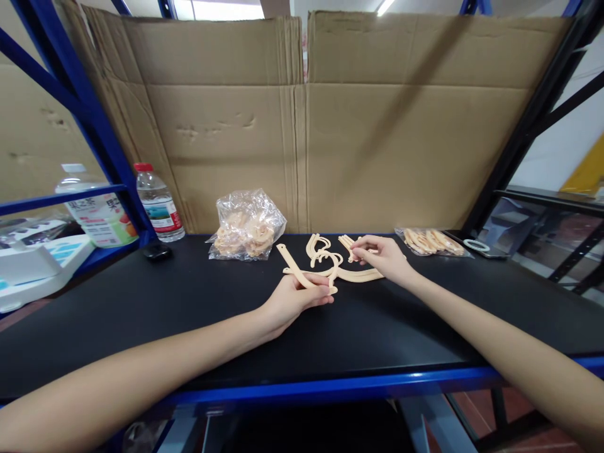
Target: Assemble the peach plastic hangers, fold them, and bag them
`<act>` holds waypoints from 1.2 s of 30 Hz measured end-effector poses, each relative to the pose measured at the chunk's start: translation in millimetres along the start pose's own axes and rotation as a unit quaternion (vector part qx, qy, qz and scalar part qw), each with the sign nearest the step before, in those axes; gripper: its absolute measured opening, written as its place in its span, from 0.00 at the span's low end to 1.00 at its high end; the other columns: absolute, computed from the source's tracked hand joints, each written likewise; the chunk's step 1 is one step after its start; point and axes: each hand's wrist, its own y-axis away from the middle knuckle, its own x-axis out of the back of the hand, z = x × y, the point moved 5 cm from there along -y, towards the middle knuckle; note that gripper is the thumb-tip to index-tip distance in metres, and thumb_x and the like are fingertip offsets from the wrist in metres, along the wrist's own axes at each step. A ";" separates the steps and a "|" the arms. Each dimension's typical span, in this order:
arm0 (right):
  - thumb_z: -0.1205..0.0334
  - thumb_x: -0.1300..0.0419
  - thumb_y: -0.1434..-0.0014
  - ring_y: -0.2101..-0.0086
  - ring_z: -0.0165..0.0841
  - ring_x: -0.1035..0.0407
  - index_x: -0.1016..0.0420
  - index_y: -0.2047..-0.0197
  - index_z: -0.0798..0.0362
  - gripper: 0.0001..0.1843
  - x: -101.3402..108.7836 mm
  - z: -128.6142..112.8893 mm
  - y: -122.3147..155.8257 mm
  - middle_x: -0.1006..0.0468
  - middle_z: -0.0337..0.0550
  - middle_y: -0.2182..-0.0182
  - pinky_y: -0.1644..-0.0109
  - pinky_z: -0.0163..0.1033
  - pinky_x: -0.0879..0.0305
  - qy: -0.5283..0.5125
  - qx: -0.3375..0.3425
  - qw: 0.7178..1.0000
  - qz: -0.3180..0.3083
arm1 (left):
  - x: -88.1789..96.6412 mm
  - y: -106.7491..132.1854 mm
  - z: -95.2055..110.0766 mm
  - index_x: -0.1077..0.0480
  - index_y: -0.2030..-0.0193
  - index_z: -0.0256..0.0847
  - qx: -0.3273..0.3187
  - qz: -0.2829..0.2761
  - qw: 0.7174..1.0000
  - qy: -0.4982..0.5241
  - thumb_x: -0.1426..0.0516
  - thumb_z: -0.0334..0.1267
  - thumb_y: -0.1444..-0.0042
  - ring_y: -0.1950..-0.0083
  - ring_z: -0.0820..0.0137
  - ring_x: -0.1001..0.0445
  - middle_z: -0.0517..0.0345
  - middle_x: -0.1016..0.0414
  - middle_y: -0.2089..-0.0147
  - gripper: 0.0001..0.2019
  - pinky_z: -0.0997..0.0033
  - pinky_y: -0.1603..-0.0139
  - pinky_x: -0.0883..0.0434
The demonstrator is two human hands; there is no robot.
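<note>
My left hand [293, 301] is closed around a cream-coloured flat strip [290, 264] with a small hole at its upper end. A curved, hook-like cream piece [336, 262] rises from the same grip; whether the two are joined I cannot tell. My right hand [385, 259] has thumb and fingertips pinched together beside a bunch of short straight cream pieces [345, 241]. What sits between those fingertips is too small to make out. Behind my left hand lie curved cream pieces [312, 246] and long wavy cream strips [361, 275] on the black tabletop [226, 296].
A clear bag of cream pieces [245, 229] stands behind on the left, and a flat bag of strips [431, 241] lies at right. Bottles [159, 204] and a small black object [157, 251] are at left. Cardboard [226, 126] walls the back.
</note>
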 end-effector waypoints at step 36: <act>0.51 0.36 0.47 0.65 0.33 0.26 0.23 0.63 0.52 0.14 -15.8 -20.9 16.3 0.24 0.46 0.58 0.57 0.42 0.30 -0.227 -0.045 0.971 0.054 | -1.5 0.9 5.3 0.27 0.71 0.33 -0.019 -0.034 0.999 -0.001 0.30 0.33 0.62 0.68 0.75 0.29 0.55 0.25 0.69 0.12 0.75 0.64 0.33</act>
